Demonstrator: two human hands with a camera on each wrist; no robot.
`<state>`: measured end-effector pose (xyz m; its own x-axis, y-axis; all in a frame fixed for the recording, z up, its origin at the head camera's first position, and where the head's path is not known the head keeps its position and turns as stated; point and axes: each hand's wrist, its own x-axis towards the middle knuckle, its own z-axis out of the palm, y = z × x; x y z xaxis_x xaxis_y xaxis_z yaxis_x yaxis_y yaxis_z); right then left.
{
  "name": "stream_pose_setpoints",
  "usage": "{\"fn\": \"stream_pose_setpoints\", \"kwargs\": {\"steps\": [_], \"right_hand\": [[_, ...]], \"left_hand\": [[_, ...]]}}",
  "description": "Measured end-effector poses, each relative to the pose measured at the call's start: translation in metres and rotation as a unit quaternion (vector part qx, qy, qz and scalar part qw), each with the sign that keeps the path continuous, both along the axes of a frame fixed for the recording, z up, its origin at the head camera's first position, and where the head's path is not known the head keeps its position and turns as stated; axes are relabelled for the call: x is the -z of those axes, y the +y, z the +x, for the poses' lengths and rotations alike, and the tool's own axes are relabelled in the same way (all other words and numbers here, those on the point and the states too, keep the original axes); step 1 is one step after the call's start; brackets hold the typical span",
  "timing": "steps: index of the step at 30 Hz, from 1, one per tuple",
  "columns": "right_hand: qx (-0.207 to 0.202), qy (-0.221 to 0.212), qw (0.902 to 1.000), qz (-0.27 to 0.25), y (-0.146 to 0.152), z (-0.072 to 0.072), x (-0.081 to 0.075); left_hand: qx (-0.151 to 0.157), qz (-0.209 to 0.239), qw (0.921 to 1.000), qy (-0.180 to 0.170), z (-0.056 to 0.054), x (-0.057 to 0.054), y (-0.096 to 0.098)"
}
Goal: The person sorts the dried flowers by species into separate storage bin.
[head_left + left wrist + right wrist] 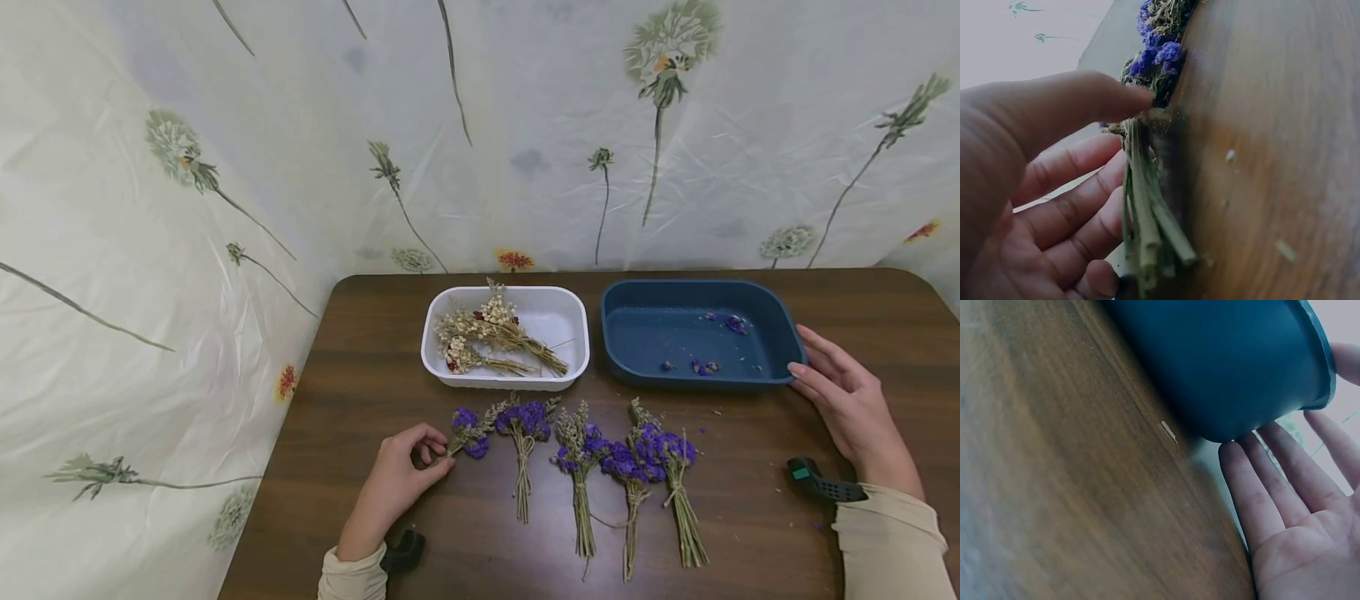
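My left hand (pixel 408 467) pinches a small bunch of dried purple flowers (pixel 470 431) between thumb and index finger, near where it is tied. In the left wrist view its cut stems (pixel 1144 212) hang past the loosely bent other fingers. My right hand (pixel 843 396) touches the right end of a blue plastic tray (pixel 697 383); the thumb is at the rim and nearly straight fingers (pixel 1250 494) meet the outer wall. Several purple petals lie inside that tray. Right of the left hand, several tied purple bunches (pixel 581 500) lie in a row, stems toward me.
A white tray (pixel 506 383) holding cream dried-flower bunches (pixel 495 325) stands left of the blue one. Both are on a dark wooden table (pixel 337 358), with small plant crumbs scattered about. Behind it hangs a flower-printed plastic sheet (pixel 480 192).
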<state>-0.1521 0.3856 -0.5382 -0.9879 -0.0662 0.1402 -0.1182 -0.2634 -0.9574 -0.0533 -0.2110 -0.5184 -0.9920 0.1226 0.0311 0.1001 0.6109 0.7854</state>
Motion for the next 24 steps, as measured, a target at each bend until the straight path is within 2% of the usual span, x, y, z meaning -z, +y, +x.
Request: {"fn": "stream_pose_setpoints", "kwargs": {"steps": [9, 15, 24], "right_hand": [[-0.001, -0.005, 1.0, -0.008, 0.0003, -0.0007, 0.0004], [-0.007, 0.009, 0.9997, -0.022, 0.0015, 0.0002, 0.0005], [-0.001, -0.001, 0.9999, -0.01, -0.0007, -0.0009, -0.0004]], "left_hand": [[-0.01, -0.006, 0.9999, 0.002, 0.0007, -0.0006, 0.0006], [-0.013, 0.0, 0.9997, 0.02, 0.0006, -0.0035, 0.0015], [-0.041, 0.024, 0.9985, 0.026, 0.0026, -0.0051, 0.0018]]}}
